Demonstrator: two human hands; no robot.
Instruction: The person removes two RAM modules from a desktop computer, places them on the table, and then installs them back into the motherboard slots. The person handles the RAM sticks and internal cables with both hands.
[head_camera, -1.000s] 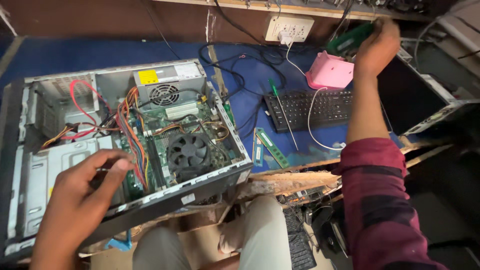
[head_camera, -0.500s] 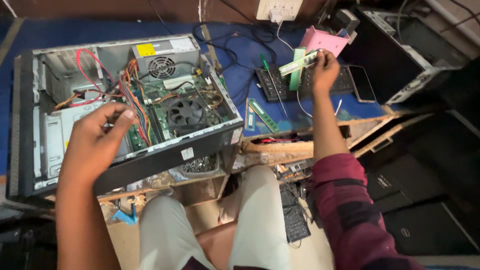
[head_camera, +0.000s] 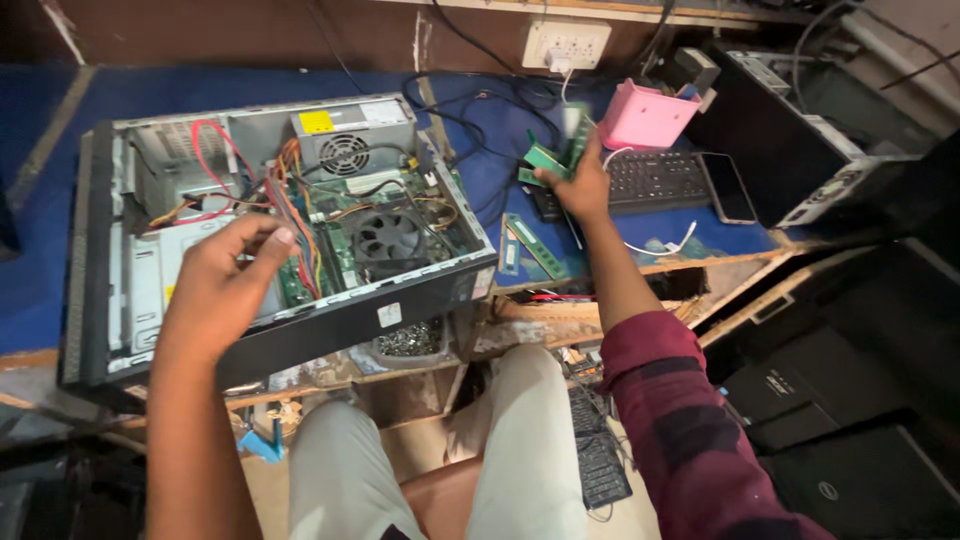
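An opened desktop computer case lies on its side on the blue-topped bench, showing the motherboard, a black cooler fan, a grey power supply and coloured cables. My left hand hovers over the case's near edge with its fingers loosely curled and holding nothing. My right hand is stretched out beyond the case and grips green memory sticks above the keyboard's left end. Two more memory sticks lie flat on the bench below that hand.
A black keyboard, a dark phone and a pink box lie at the back right. A second black computer case stands at the far right. A wall socket with cables is behind. My knees are under the bench.
My right hand has come back from the far right, by the pink box, toward the open case with the green memory sticks in it. My left hand has lifted off the case edge.
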